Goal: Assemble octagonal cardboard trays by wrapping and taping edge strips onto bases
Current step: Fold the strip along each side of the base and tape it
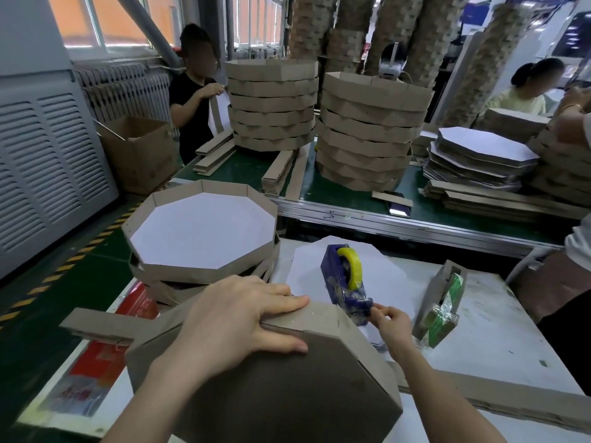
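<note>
Left hand (pixel 238 324), fingers straight, presses edge strip (pixel 319 318) onto base (pixel 287 398); right hand (pixel 391 324) pinches tape (pixel 351 266) (at the dispenser (pixel 335 282)). Strip under the left fingers could spring loose if pressure eases.

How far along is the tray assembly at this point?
Done: a stack of finished trays sits to the left. In hand: the left hand presses the edge strip onto a brown base while the right hand pinches the tape end at the blue dispenser. Left: the strip's free end sticks out untaped, and a white base waits under the dispenser.
</note>
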The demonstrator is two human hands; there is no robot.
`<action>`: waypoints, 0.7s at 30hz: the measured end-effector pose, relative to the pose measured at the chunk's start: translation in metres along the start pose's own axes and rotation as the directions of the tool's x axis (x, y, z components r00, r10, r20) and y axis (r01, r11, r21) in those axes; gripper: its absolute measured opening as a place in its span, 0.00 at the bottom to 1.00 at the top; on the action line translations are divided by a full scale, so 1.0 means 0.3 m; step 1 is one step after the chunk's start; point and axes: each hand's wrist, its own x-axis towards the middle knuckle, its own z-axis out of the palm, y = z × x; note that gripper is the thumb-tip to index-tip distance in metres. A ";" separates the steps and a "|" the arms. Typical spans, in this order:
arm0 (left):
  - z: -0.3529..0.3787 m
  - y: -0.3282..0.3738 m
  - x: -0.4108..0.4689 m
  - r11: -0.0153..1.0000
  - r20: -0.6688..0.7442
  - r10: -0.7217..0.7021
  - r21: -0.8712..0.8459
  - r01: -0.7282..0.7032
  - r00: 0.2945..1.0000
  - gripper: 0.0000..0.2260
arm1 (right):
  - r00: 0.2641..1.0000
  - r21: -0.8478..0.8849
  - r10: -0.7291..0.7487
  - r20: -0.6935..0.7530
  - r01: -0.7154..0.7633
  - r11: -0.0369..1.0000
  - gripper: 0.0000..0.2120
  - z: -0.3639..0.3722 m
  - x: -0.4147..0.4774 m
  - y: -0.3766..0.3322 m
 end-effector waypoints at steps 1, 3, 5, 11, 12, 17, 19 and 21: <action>0.000 0.001 -0.001 1.000 -0.003 0.000 0.003 0.000 1.000 0.31 | 1.000 0.011 0.008 0.003 -0.008 1.000 0.12 -0.002 -0.002 0.002; -0.001 0.004 -0.001 1.000 -0.026 0.000 0.005 0.000 1.000 0.30 | 0.999 0.061 0.027 0.043 -0.030 0.998 0.11 -0.008 -0.007 0.009; -0.004 0.005 0.004 1.000 -0.017 -0.005 0.007 0.005 1.000 0.30 | 0.993 0.154 0.042 0.107 -0.058 0.986 0.11 -0.015 -0.021 0.011; -0.001 0.010 0.030 0.999 0.056 0.002 0.038 -0.004 0.998 0.33 | 0.982 0.269 0.048 0.184 -0.098 0.958 0.10 -0.022 -0.047 0.007; -0.001 0.008 0.031 0.999 0.053 0.002 0.037 -0.004 0.999 0.33 | 0.979 0.267 0.049 0.197 -0.101 0.958 0.10 -0.022 -0.046 0.012; -0.004 0.000 0.028 1.000 0.028 -0.019 0.003 0.019 0.999 0.33 | 0.987 0.081 0.019 0.157 -0.032 0.996 0.13 -0.009 -0.037 0.021; -0.006 -0.001 0.026 1.000 0.030 -0.023 0.010 0.023 0.999 0.33 | 0.994 -0.031 -0.006 0.107 0.009 0.999 0.14 -0.002 -0.032 0.022; -0.005 -0.002 0.025 1.000 0.040 -0.019 0.023 0.019 0.999 0.33 | 0.997 -0.080 -0.031 0.075 0.037 0.996 0.14 0.004 -0.024 0.025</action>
